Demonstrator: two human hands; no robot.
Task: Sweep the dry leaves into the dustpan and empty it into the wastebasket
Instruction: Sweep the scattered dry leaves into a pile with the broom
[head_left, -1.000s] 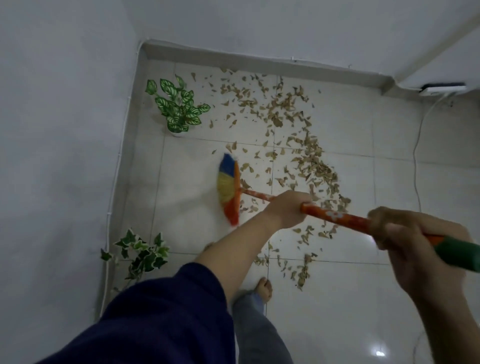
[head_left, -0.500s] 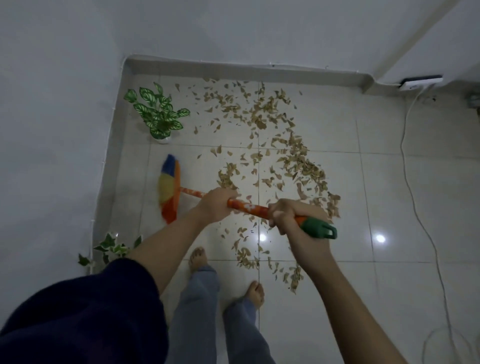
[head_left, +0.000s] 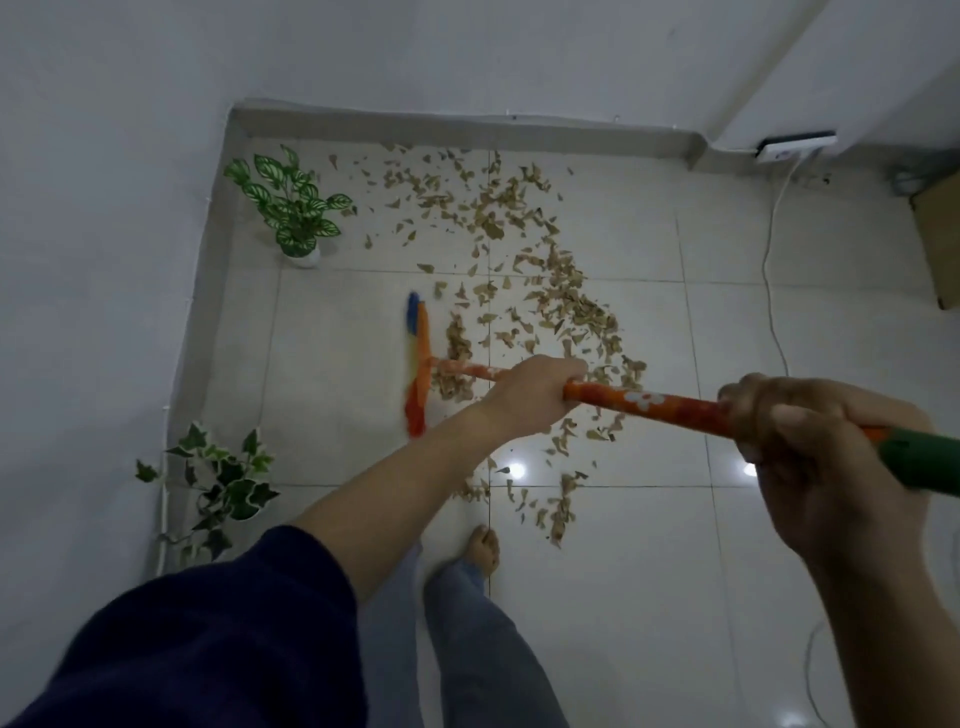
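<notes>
Dry brown leaves (head_left: 545, 306) lie scattered over the white tiled floor, from the back wall down towards my feet. I hold a broom with an orange flowered handle (head_left: 649, 405) and a green end grip. Its blue, yellow and orange bristle head (head_left: 417, 364) stands on the floor, at the left edge of the leaves. My left hand (head_left: 530, 395) is closed around the middle of the handle. My right hand (head_left: 810, 447) grips it near the green end. No dustpan or wastebasket is in view.
A small potted plant (head_left: 291, 208) stands in the back left corner and an ivy plant (head_left: 218, 483) by the left wall. A white cable (head_left: 769, 249) runs from a wall socket (head_left: 795, 145) down the right side. A cardboard box (head_left: 940, 234) sits at the far right. My bare foot (head_left: 483, 551) is below the leaves.
The broom head has swung right from near the left wall to the edge of the leaves, pushing a small clump together. My right hand has come up closer to the camera.
</notes>
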